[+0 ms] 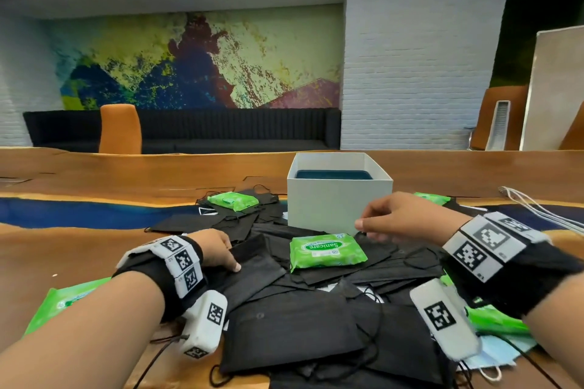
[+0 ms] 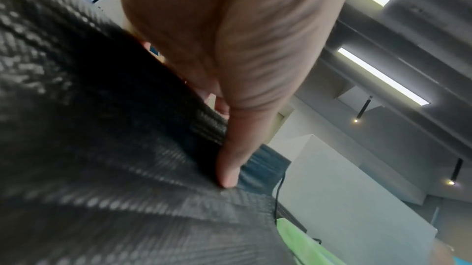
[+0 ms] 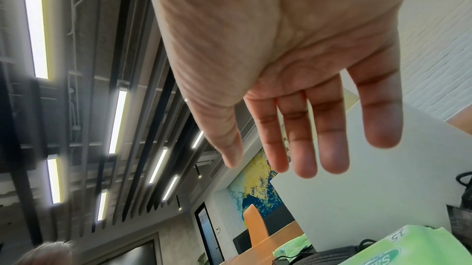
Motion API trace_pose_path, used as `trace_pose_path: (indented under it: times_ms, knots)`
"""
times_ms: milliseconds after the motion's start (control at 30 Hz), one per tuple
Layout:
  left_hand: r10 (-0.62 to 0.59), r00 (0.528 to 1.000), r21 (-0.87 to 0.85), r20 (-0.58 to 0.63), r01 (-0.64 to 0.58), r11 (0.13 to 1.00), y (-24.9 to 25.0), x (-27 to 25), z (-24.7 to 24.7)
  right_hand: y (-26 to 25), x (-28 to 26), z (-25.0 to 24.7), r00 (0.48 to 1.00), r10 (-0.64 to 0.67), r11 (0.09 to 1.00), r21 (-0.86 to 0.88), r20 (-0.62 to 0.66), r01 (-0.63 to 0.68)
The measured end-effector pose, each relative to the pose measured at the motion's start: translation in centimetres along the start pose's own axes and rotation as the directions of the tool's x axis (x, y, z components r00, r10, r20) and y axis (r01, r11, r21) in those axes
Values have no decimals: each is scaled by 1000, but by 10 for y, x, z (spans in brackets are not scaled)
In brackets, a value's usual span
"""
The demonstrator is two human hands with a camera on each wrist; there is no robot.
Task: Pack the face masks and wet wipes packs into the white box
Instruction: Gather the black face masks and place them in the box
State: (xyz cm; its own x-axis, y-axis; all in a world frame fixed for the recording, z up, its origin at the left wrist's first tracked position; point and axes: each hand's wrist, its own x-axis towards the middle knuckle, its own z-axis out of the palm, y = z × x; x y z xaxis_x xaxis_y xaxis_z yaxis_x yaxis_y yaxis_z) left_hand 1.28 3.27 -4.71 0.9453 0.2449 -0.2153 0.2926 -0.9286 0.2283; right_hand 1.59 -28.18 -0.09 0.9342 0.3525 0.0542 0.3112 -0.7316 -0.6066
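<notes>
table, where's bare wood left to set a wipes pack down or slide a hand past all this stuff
Bare wooden table lies left of the black face mask pile, and a strip runs behind the open white box. It is crowded in front of the box: masks overlap, a green wet wipes pack lies on them, and both hands work there.

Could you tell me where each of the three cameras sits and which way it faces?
Head: worn on the head, looking forward and down at the white box, black masks and green wipes pack; shows both forearms, left hand, right hand.
Left wrist: looks along the left hand, thumb pressing a mask.
Right wrist: looks up along the open right hand toward the ceiling.
All three share the box.
</notes>
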Motion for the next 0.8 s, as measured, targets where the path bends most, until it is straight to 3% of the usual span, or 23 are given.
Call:
trace_pose_path:
  times_ms: [133,300,400,467,533,667,733,800]
  knots:
    - [77,991,-119,-108,-90,989,-2,4,-14,1,9,5,1000,-15,1000,-1,1,15]
    - [102,986,-212,-130,-128,969,-1,-3,-33,-4,13,3,999,-46,995,84,-21,48]
    - [200,953,-279,-227,-261,924,8,-14,-49,-7,14,1,998,-59,991,119,-27,62]
    - [292,918,-424,-269,-386,819,22,-25,-57,-9,14,-2,996,-73,987,138,-50,80]
    - [368,887,-595,-280,-461,658,41,-35,-57,-13,13,-3,993,-93,980,169,-69,103]
    - [488,843,-860,-227,-408,306,78,-46,-41,-17,10,1,993,-118,960,256,5,112]
    - [541,812,-889,-218,-393,233,92,-48,-30,-18,7,3,986,-159,956,256,44,142]
    - [566,792,-898,-228,-396,193,102,-47,-21,-16,5,3,984,-180,947,270,-1,173]
